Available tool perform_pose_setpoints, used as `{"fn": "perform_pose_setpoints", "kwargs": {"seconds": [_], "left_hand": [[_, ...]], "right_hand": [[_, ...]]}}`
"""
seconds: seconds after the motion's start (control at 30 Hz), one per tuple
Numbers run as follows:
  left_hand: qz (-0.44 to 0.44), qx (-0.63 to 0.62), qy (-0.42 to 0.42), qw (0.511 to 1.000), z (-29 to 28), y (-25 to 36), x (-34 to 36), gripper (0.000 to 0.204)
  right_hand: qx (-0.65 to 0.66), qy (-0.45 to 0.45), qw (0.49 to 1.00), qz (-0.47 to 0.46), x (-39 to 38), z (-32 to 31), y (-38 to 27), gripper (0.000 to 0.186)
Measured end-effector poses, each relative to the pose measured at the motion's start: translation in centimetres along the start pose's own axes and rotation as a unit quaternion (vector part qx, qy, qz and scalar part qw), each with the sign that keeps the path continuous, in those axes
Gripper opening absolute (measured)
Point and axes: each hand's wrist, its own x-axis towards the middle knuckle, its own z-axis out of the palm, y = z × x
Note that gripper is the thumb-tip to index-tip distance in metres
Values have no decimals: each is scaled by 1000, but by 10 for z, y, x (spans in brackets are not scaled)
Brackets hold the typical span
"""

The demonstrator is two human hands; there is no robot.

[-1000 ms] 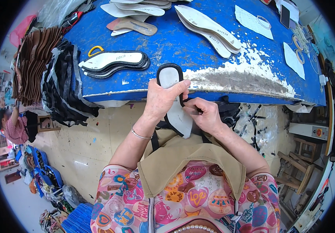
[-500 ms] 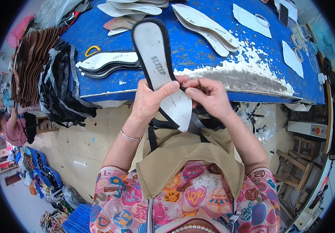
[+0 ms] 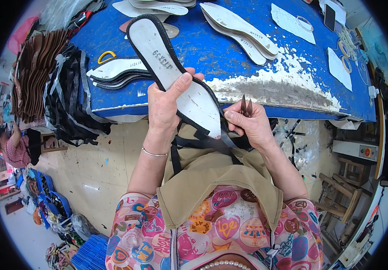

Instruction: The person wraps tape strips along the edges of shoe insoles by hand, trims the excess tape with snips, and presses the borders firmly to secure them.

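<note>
My left hand (image 3: 165, 103) grips a white shoe insole (image 3: 158, 51) with a black band along its edge, thumb on top. The insole tilts, its rounded end up to the left and its pointed end down towards my lap. My right hand (image 3: 254, 126) is closed beside the pointed end. Small dark scissors (image 3: 246, 107) rise from its fingers, blades up and slightly apart. Black strip (image 3: 229, 139) trails from near the insole's tip below my right hand; whether my fingers also pinch it cannot be made out.
Black-edged insoles (image 3: 120, 72) lie stacked on the blue table (image 3: 194, 49) beside a yellow loop handle (image 3: 107, 56). Plain white insoles (image 3: 239, 31) lie farther back. Black strips (image 3: 68, 99) and brown pieces (image 3: 39, 74) hang at the left edge. Wooden stools (image 3: 340, 193) stand at right.
The insole has tilted further left, and my left hand has shifted up and left along it. My right hand has moved slightly right; scissor blades now show above its fingers.
</note>
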Motion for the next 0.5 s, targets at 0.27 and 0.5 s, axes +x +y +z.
{"fn": "perform_pose_setpoints", "kwargs": {"seconds": [0.27,0.5], "left_hand": [[-13,20,-12,1000,11,-2,-1,31],[2,28,-50,998,18,-9,1,40]], "right_hand": [[-27,-7,999,-33,-13,-1,10,14],[-39,-28,999,-11,-15,-5,1,11]]}}
